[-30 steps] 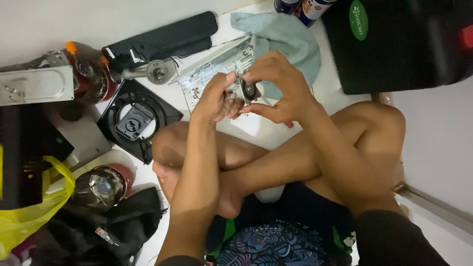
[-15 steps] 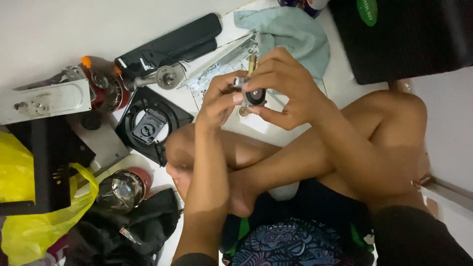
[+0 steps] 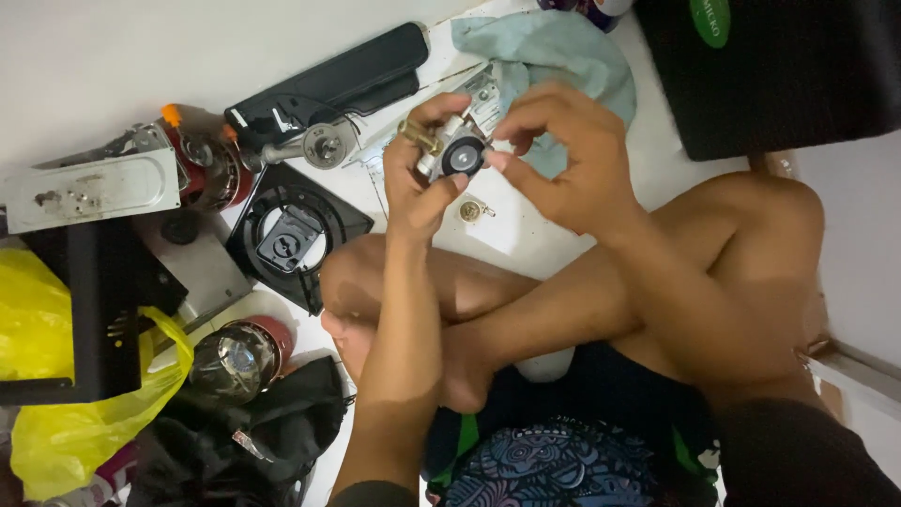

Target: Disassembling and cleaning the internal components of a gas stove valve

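Valve part (image 3: 457, 150), pinched between raised left hand (image 3: 418, 183), right hand (image 3: 563, 155)

My left hand (image 3: 418, 178) hides the back of the small metal part (image 3: 455, 145); the black case (image 3: 779, 70), upper right, runs off frame.

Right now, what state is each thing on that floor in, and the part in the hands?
Small metal part: held up off the floor, gripped from both sides.
Left hand: closed on the part.
Right hand: fingertips pinching the part.
Small brass piece: loose on the floor.
Black round-holed plate: lying flat, detached.
Blue cloth: crumpled.
Yellow bag: open, slumped.
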